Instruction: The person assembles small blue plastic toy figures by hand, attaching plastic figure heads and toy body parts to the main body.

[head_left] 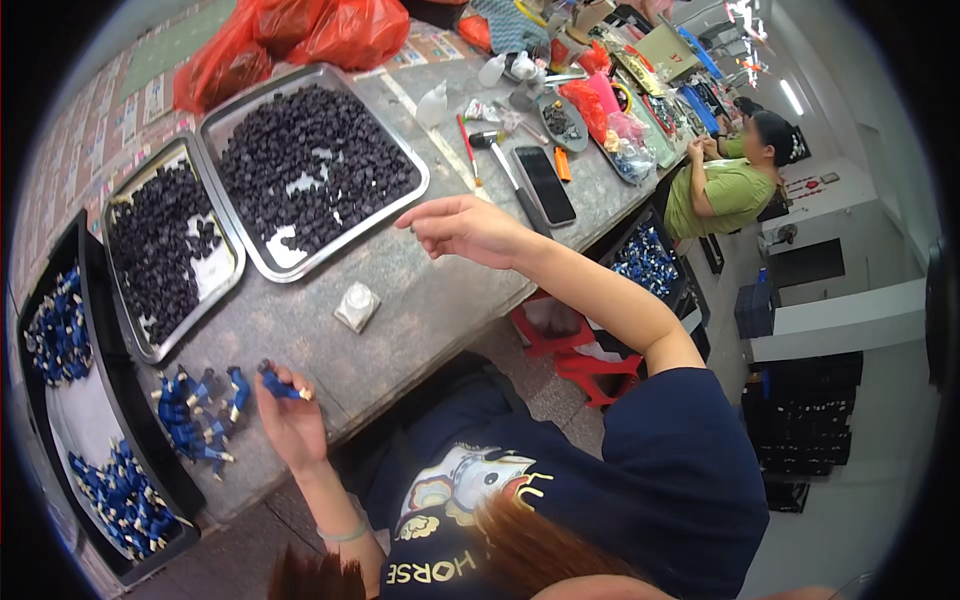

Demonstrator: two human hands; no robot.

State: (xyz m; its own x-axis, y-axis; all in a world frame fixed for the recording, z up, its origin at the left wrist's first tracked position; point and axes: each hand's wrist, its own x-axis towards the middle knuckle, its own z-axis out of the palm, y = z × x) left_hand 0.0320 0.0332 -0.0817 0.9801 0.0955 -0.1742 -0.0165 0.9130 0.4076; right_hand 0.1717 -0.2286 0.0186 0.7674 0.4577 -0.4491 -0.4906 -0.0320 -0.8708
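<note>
My left hand (293, 425) is closed on a small blue figure (283, 384) with a dark top and a pale tip, low over the table's near edge. Just left of it lies a loose group of similar blue figures (188, 412). My right hand (455, 232) hovers by the near right corner of the large metal tray (424, 184), fingers drawn together. A tiny dark bit shows at its fingertips, too small to name. Small dark pieces (290, 150) fill much of that tray. Between my hands sits a small white square block with a round top (357, 305).
A smaller metal tray (238, 262) of dark pieces and a black tray (150, 420) of blue figures stand at left. A phone (545, 187), brushes and red bags (330, 30) lie farther back. Red stools (590, 368) stand below the table; another person (728, 190) sits at right.
</note>
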